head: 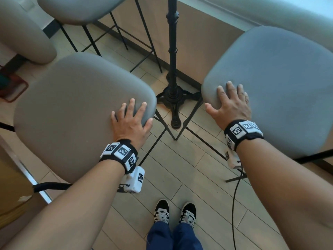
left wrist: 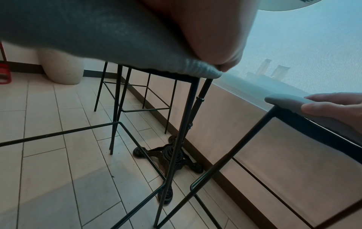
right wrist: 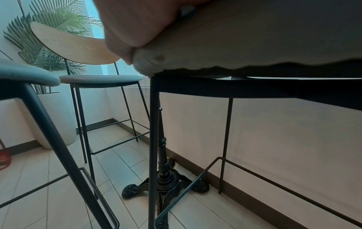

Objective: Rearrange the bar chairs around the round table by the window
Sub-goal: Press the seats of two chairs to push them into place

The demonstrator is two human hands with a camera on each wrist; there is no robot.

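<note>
Two bar chairs with grey padded seats and thin black legs stand either side of the round table's black pedestal (head: 172, 51). My left hand (head: 132, 120) grips the near right corner of the left chair's seat (head: 72, 109), fingers spread on top, thumb over the edge. My right hand (head: 230, 103) grips the near left corner of the right chair's seat (head: 288, 78) the same way. The left wrist view shows the right hand (left wrist: 333, 105) pinching that seat's edge (left wrist: 284, 99). A third chair (right wrist: 99, 79) with a wooden back stands beyond, by the window.
The pedestal's cast-iron foot (head: 173, 101) sits between the two chairs' legs, close to the low wall (head: 198, 42) under the window. A pale planter (head: 23, 33) and a red item (head: 12, 87) are at the left. My feet (head: 174, 212) stand on tiled floor.
</note>
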